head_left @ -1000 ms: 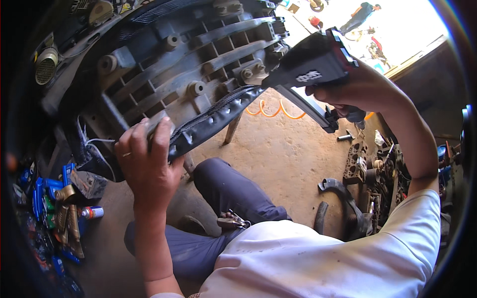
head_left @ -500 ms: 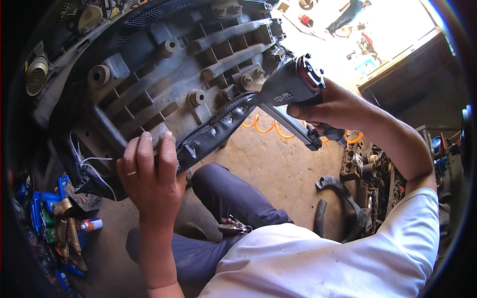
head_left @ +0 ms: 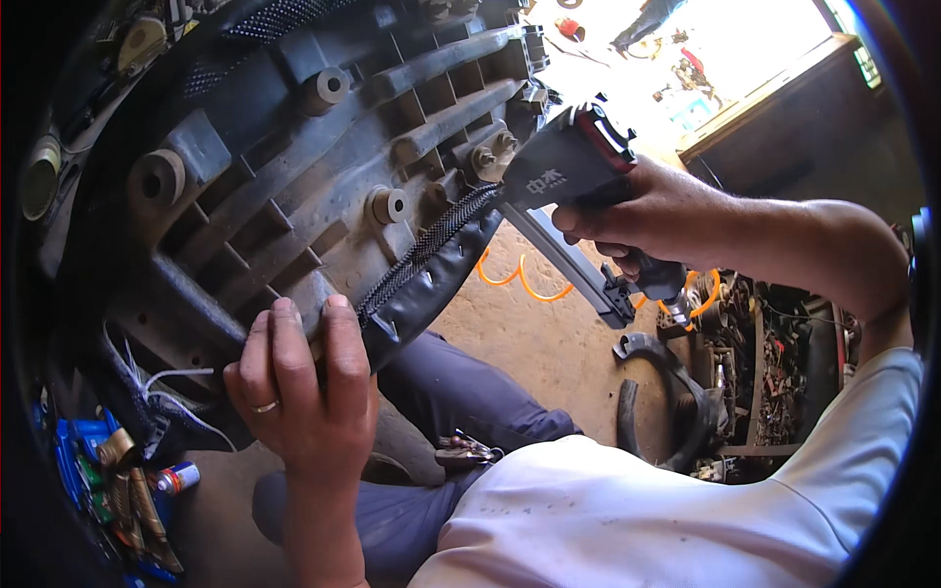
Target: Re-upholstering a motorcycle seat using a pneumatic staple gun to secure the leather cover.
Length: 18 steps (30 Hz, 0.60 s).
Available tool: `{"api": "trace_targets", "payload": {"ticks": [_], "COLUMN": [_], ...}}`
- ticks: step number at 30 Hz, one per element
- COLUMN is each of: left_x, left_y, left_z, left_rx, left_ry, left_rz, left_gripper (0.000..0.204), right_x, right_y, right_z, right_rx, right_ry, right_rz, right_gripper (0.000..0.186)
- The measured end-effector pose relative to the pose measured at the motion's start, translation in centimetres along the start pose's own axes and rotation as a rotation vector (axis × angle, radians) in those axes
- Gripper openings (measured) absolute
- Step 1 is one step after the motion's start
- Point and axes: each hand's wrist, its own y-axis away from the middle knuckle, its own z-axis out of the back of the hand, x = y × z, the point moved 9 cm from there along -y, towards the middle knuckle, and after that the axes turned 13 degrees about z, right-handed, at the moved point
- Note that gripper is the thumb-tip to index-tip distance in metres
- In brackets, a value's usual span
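An upturned black motorcycle seat shows its ribbed plastic base with round rubber feet. Along its near edge runs a folded black cover, dotted with staples and bordered by a mesh strip. My left hand grips that edge at the lower left; its fingers lie over the base, the thumb is hidden. In my right hand is a black staple gun, fingers wrapped round its handle. Its nose meets the cover's edge near two bolts. Loose white strings hang from the seat's left end.
An orange coiled air hose hangs behind the gun. Black curved rubber pieces lie on the floor at right, beside heaped metal parts. Blue packets and a small spray can sit at lower left. Another person's leg shows in the bright doorway.
The seat has shifted slightly left in view. My right elbow has swung outward to the right, while the gun's nose stays at the cover's edge. My left hand keeps its grip.
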Motion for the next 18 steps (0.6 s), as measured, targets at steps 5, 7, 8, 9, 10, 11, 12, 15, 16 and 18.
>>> {"api": "trace_targets", "payload": {"ticks": [5, 7, 8, 9, 10, 11, 12, 15, 16, 18], "left_x": [-0.7, -0.8, -0.8, -0.6, -0.9, -0.4, 0.1, 0.6, 0.7, 0.2], "left_y": [0.9, 1.0, 1.0, 0.9, 0.7, 0.3, 0.0, -0.5, -0.7, -0.9], "left_z": [-0.1, -0.6, -0.8, -0.8, -0.8, -0.9, -1.1, -1.2, -1.5, -1.8], "left_rx": [-0.01, -0.002, -0.005, -0.001, -0.009, 0.025, 0.06, 0.065, 0.061, 0.055], "left_ry": [-0.086, -0.086, -0.075, -0.041, -0.039, -0.01, 0.018, 0.046, 0.076, 0.08], "left_rz": [-0.048, -0.055, -0.057, -0.052, -0.064, -0.029, 0.008, 0.041, 0.059, 0.037], "left_gripper": [0.034, 0.034, 0.035, 0.039, 0.039, 0.043, 0.046, 0.055, 0.056, 0.059], "right_x": [0.0, -0.6, -0.9, -1.1, -1.3, -1.1, -1.7, -2.1, -2.6, -4.2], "right_y": [-1.8, -2.4, -2.0, -1.6, -1.0, -0.7, -0.1, 2.4, 3.2, 4.0], "right_z": [-0.9, -0.7, 0.0, 0.4, 0.7, 1.3, 1.8, 4.9, 5.8, 7.5], "right_rx": [0.05, 0.079, 0.065, 0.085, 0.106, 0.053, 0.068, -0.055, -0.071, -0.059], "right_ry": [0.045, 0.052, 0.046, 0.053, 0.059, -0.001, -0.01, -0.189, -0.184, -0.23], "right_rz": [-0.027, -0.007, -0.004, 0.012, 0.028, 0.076, 0.095, 0.253, 0.285, 0.289], "right_gripper": [0.033, 0.035, 0.035, 0.033, 0.031, 0.031, 0.031, 0.035, 0.04, 0.042]}}
